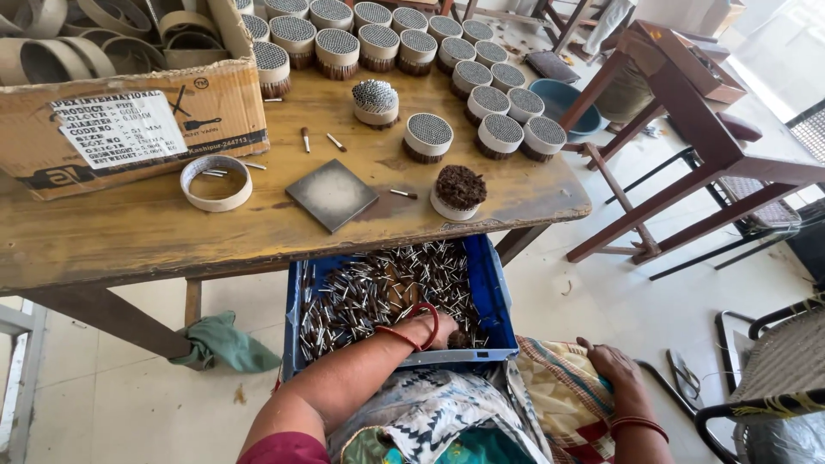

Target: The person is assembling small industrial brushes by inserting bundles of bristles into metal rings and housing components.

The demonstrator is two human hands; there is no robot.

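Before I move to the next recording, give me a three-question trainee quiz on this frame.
1. True or false: the left hand is inside the blue crate of small metal-tipped pieces.
2. Where does the right hand rest? A) wooden table B) patterned cloth C) cardboard box
3. Fill in: the flat dark square plate lies on the wooden ____.

Key: 1 true; 2 B; 3 table.

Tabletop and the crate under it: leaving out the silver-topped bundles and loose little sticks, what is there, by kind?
Cardboard box: 1
Loose ring: 1
Dark square plate: 1
Dark-topped bundle: 1
Blue crate, with the left hand in it: 1
Total: 5
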